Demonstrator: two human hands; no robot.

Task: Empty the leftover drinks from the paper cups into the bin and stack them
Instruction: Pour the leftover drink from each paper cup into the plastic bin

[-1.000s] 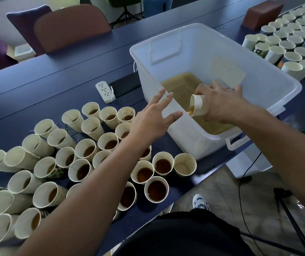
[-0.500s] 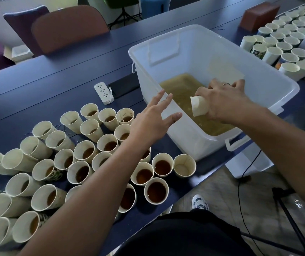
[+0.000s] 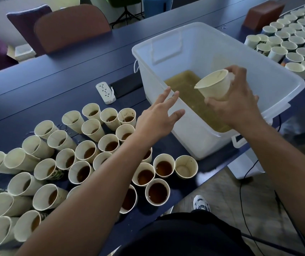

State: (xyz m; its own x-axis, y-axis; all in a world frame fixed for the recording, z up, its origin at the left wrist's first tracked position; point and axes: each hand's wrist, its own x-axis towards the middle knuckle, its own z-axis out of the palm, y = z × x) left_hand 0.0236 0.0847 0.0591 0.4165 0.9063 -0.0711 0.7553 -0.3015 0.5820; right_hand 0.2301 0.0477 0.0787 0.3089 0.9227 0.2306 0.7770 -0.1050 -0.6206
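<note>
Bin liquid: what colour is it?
Murky yellowish-brown liquid pooled in the translucent white bin; the head view shows it best.

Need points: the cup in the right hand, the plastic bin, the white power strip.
cup in the right hand [image 3: 215,85]: head view, on its outer side wall.
plastic bin [image 3: 190,137]: head view, on the near outer wall.
white power strip [image 3: 105,91]: head view, on its top face with the sockets.

No readable text anywhere here; a few paper cups [image 3: 54,173] at the lower left carry a dark green printed pattern, but it's too small and blurred to make out any letters; same story on a printed cup [image 3: 262,49] in the far-right group; the white power strip [image 3: 105,92] shows sockets only, no legible marking.
</note>
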